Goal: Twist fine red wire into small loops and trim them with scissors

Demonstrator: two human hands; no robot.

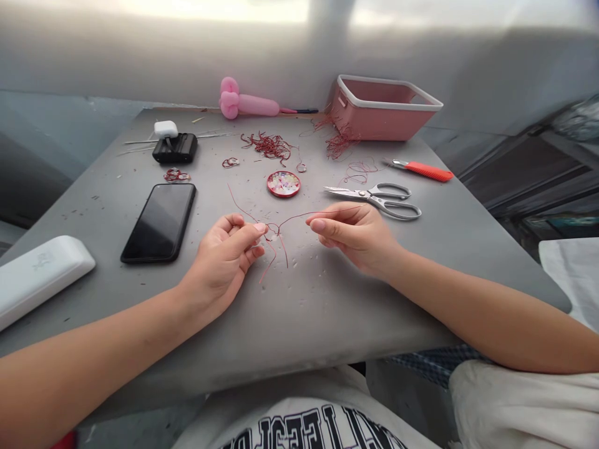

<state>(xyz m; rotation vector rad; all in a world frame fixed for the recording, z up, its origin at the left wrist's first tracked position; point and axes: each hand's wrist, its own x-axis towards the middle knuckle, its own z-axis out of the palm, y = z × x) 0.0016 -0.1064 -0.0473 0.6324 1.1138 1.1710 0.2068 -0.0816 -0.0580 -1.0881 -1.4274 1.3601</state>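
Observation:
My left hand (234,252) pinches a small knotted loop of red cord (272,232) between thumb and fingertips, above the grey table. Something small and clear, perhaps a bead, sits in the loop. Several thin cord ends stick out of it, upward and downward. My right hand (353,236) is closed on one long end of the cord, stretched off to the right. Just beyond the hands lies a round red-rimmed dish (283,184) of pale, colourful beads. Grey scissors (381,199) lie right behind my right hand.
A black phone (159,222) and a white case (44,277) lie at left, near a black device (175,148). Cut red cords (270,146) lie behind the dish. Farther back are a pink balloon (253,104) and a pink basket (381,115). A red-handled cutter (428,170) is at right.

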